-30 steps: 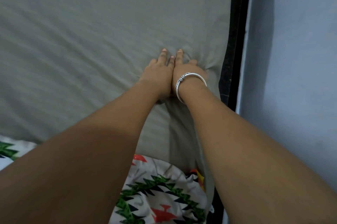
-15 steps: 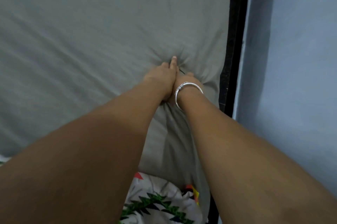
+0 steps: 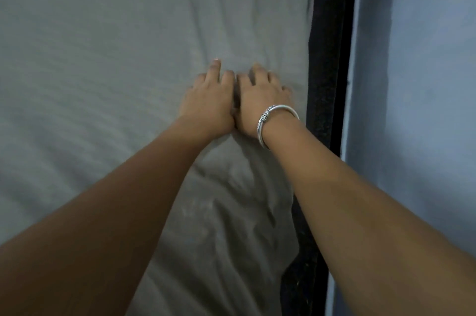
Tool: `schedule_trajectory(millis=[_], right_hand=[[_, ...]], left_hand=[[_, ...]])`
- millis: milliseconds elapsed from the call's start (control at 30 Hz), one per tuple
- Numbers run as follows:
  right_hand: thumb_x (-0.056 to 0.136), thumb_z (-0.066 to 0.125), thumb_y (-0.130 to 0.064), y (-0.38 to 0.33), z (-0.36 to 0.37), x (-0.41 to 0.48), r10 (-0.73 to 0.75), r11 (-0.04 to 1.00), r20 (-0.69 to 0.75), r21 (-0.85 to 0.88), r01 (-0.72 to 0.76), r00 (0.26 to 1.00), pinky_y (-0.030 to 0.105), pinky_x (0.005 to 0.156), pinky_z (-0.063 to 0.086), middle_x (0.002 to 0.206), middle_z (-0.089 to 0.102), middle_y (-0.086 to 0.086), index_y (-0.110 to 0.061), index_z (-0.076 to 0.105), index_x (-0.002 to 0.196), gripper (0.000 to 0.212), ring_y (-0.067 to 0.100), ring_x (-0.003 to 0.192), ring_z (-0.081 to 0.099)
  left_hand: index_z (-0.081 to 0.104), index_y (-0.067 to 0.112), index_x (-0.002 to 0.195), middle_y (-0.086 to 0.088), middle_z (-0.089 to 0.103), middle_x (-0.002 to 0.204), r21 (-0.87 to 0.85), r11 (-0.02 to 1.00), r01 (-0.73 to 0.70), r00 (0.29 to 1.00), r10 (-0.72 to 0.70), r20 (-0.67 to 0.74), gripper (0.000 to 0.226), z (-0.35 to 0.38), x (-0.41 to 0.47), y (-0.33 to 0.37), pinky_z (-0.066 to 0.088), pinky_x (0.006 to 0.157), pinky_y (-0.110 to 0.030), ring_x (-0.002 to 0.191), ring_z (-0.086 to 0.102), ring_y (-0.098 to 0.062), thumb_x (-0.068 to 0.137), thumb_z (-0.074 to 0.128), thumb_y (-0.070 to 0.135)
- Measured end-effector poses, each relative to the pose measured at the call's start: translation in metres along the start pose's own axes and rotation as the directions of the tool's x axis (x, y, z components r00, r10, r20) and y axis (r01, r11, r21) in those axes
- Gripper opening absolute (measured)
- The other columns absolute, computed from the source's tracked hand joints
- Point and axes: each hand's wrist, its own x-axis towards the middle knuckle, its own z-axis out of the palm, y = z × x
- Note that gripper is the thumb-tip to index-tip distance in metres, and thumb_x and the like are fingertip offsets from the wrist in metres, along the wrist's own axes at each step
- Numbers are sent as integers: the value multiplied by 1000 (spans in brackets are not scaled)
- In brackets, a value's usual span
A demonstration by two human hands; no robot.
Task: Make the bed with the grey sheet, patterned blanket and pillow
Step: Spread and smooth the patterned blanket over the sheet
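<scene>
Both hands lie side by side, touching, on the grey sheet (image 3: 103, 58): the left hand (image 3: 208, 103) and the right hand (image 3: 260, 102) (a silver bangle (image 3: 277, 116) on its wrist) seem to press flat. Wrinkles gather below them, near the black bed edge (image 3: 331, 58) beside the blue wall (image 3: 425, 84).

Left of the black strip (image 3: 331, 58), the grey sheet (image 3: 103, 45) runs off the top, left and bottom edges and is blurred far from the strip. The left hand (image 3: 208, 104) and right hand (image 3: 260, 102), beside the strip, hide their palms. Both forearms (image 3: 128, 212) are cut off below. Whether the strip is frame or mattress, I can't tell.
</scene>
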Motion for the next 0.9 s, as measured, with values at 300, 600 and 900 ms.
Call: schedule_trajectory(millis=[300, 600, 900], right_hand=[[74, 65, -38, -1, -18, 41, -57, 995, 237, -68, 75, 970, 33, 102, 36, 135, 45, 11, -10, 29, 141, 81, 27, 124, 45], [85, 56, -31, -16, -15, 70, 33, 996, 460, -86, 8, 887, 37, 100, 44, 135, 52, 7, -18, 50, 131, 49, 28, 120, 53], [88, 44, -18, 0, -85, 206, -161, 974, 295, -105, 199, 942, 30, 79, 46, 115, 63, 12, -15, 63, 110, 30, 32, 104, 59]], left_hand=[[7, 19, 150, -9, 17, 155, 91, 996, -18, 965, -6, 264, 106, -11, 28, -7, 35, 105, -46, 133, 30, -34, 69, 72, 42], [15, 21, 148, -4, 26, 153, 72, 995, -66, 896, 28, 442, 96, -19, 43, -14, 35, 106, -37, 132, 40, -24, 72, 68, 45], [56, 8, 98, -15, 57, 92, -130, 991, 33, 995, -46, -94, 39, -47, 144, -34, 42, 62, -37, 81, 57, -38, 66, 53, 30]])
